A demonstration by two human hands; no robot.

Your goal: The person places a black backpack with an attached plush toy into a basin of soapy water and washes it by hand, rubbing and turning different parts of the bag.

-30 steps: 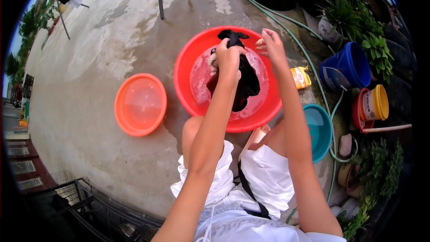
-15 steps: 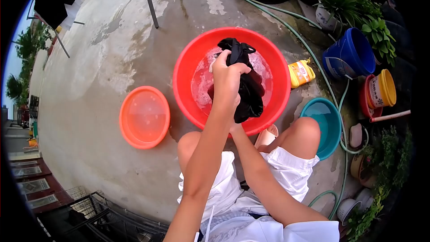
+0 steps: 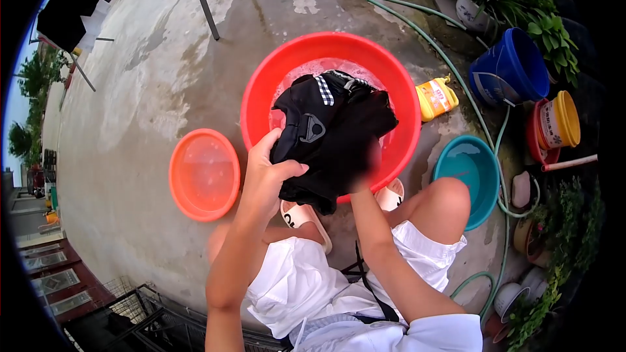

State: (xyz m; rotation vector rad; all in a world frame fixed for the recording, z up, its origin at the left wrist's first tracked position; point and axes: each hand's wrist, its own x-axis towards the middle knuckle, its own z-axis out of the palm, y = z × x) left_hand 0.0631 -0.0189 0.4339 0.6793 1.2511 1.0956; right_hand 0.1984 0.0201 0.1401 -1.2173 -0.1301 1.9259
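Observation:
A bunched black cloth item (image 3: 345,137) with a black-and-white checkered strip and a grey triangular patch is held up over the near part of a large red basin (image 3: 257,68). Pinched at its near left edge is my left hand (image 3: 264,173), thumb on top and fingers underneath. My right hand (image 3: 373,160) is against the cloth's right side, blurred and mostly covered, so its fingers do not show. Sudsy water (image 3: 368,77) fills the basin behind the cloth.
An orange basin (image 3: 204,175) with water stands left. To the right are a yellow detergent jug (image 3: 436,98), a teal basin (image 3: 466,182), a blue bucket (image 3: 508,68) and a yellow bucket (image 3: 560,119). A green hose (image 3: 450,60) runs past them, beside potted plants.
The black cloth has come nearer to me and spread out, showing the checkered strip and patch. My left hand has moved down and left; my right hand has shifted right.

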